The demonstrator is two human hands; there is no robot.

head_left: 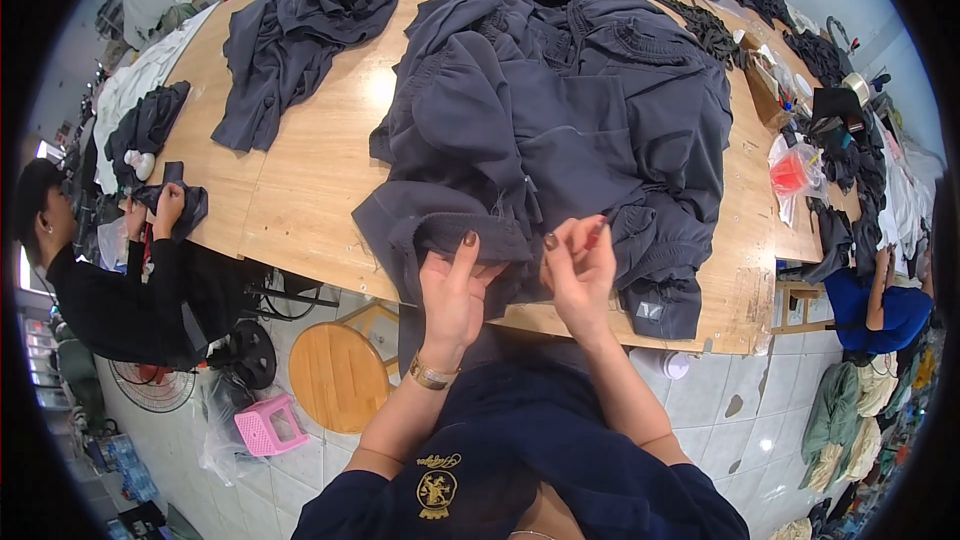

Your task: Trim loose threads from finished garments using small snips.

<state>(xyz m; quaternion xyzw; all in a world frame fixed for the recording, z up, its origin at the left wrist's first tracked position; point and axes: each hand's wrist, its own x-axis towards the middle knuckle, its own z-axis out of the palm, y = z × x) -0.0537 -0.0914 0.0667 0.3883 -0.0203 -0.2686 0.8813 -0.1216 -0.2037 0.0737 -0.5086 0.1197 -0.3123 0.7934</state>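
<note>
garments [575,135]: matt cloth | tabletop [310,190]: smooth wood (glossy under light) | pink stool [259,428]: plastic | wristband [431,374]: shiny metal

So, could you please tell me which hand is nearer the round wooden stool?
Left. The left hand, gripping dark cloth, is above and right of the stool; the right hand, holding a small red item, is farther right.

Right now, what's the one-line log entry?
left hand: gripping dark grey cloth garment | right hand: pinching small red object | beneath: pale wooden table
</note>
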